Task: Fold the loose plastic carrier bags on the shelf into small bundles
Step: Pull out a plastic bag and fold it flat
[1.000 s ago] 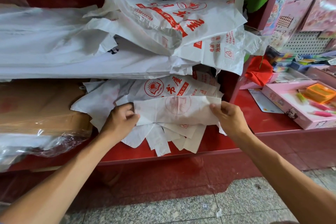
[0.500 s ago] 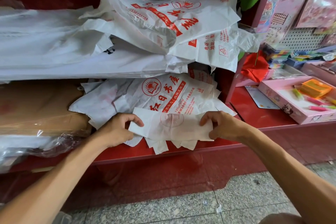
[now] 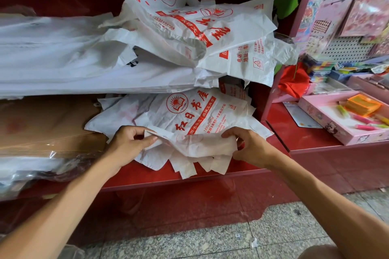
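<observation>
Left hand pinches folded bag corner; right hand grips opposite edge, fingertips hidden under plastic.

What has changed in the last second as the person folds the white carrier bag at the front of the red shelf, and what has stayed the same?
The folded bag has come down toward the shelf's front edge and become a narrower band, uncovering the printed bag behind. The left hand and right hand moved closer together, each still pinching an end. The heap of bags above and the pink tray stayed put.
</observation>
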A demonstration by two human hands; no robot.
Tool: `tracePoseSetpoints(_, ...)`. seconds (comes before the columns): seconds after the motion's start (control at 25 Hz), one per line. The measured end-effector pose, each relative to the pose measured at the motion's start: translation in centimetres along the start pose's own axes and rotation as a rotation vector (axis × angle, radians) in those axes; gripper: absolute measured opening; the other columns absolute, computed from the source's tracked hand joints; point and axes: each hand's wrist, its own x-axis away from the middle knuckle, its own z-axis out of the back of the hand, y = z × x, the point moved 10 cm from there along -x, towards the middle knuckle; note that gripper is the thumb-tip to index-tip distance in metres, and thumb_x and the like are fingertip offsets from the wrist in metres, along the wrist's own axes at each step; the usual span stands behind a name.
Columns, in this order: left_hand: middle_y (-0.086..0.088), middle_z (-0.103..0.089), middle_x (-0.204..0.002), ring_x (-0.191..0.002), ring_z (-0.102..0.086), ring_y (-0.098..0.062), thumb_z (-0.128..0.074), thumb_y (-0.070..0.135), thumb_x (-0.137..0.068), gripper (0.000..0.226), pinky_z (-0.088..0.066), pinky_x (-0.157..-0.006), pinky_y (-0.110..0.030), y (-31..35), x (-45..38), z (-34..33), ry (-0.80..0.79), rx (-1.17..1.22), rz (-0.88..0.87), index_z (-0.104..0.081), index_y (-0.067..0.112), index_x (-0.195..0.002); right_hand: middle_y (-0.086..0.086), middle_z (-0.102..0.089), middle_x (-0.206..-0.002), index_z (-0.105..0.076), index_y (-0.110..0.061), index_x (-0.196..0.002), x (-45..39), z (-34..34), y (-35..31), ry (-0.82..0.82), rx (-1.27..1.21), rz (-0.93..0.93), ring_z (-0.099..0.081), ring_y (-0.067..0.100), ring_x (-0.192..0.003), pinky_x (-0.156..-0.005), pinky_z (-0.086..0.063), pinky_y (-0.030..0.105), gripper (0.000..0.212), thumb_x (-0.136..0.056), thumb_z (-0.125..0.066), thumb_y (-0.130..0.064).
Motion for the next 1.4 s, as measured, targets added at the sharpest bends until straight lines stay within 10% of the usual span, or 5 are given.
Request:
tracePoseSetpoints(0.4, -0.01, -0.071, -0.093, -0.088, -0.065, -0.021, -0.063, 0.014, -0.092, 0.007, -0.049, -0.077, -0.032, 0.5, 0.1, 1.5, 0.105, 0.348, 0.0, -0.069, 0.011, -0.094, -0.011, -0.062, -0.086, -0.073, -0.016, -0.091, 0.4, 3.4, -1.6, 0.373, -0.315, 0.032, -0.06, 0.0, -0.076, -0.062, -0.043, 0.013, 0.006, -0.09, -0.069, -0.02)
tracePoseSetpoints(0.68, -0.007, -0.072, -0.102, -0.096, -0.067, -0.026, -0.06, 0.016, -0.095, 0.008, -0.056, -0.085, -0.046, -3.7, 0.3, -0.6, 0.204, 0.452, 0.266, -0.069, 0.016, -0.096, 0.015, -0.071, -0.093, -0.06, -0.008, -0.116, 0.3, -1.6, 0.8, 0.04, -0.795, -0.392, -0.066, 0.023, -0.06, -0.046, -0.052, 0.03, 0.021, -0.096, -0.059, -0.014)
tracePoseSetpoints(0.88, -0.01, -0.066, -0.096, -0.061, -0.052, -0.019, -0.065, 0.002, -0.083, 0.021, -0.04, -0.054, -0.028, -4.6, 0.5, -1.1, 0.218, 0.362, 0.362, -0.065, 0.014, -0.101, 0.004, -0.054, -0.132, -0.041, -0.019, -0.142, -1.4, -0.3, 0.3, 0.253, -1.362, -0.258, -0.063, 0.027, -0.113, -0.093, -0.054, 0.04, 0.054, -0.095, -0.053, 0.005)
tracePoseSetpoints(1.24, -0.012, -0.074, -0.103, -0.088, -0.07, -0.016, -0.07, -0.003, -0.081, 0.037, -0.052, -0.073, -0.022, 0.9, 6.2, -10.2, -0.499, 0.312, 0.264, -0.067, 0.013, -0.114, -0.013, -0.066, -0.108, -0.061, -0.031, -0.113, 1.7, -4.3, -7.7, -0.149, -0.053, 0.205, -0.063, 0.006, -0.096, -0.083, -0.053, 0.029, 0.032, -0.086, -0.067, -0.048)
tracePoseSetpoints(1.4, 0.013, -0.066, -0.08, -0.068, -0.056, 0.005, -0.078, 0.02, -0.078, 0.026, -0.037, -0.064, -0.009, 2.3, 5.3, -9.4, -0.391, -0.413, -0.21, -0.071, 0.03, -0.101, -0.009, -0.054, -0.128, -0.047, -0.029, -0.133, 3.3, -6.7, -6.9, -0.097, 0.508, 0.32, -0.051, 0.015, -0.115, -0.094, -0.043, 0.035, 0.056, -0.083, -0.062, -0.05)
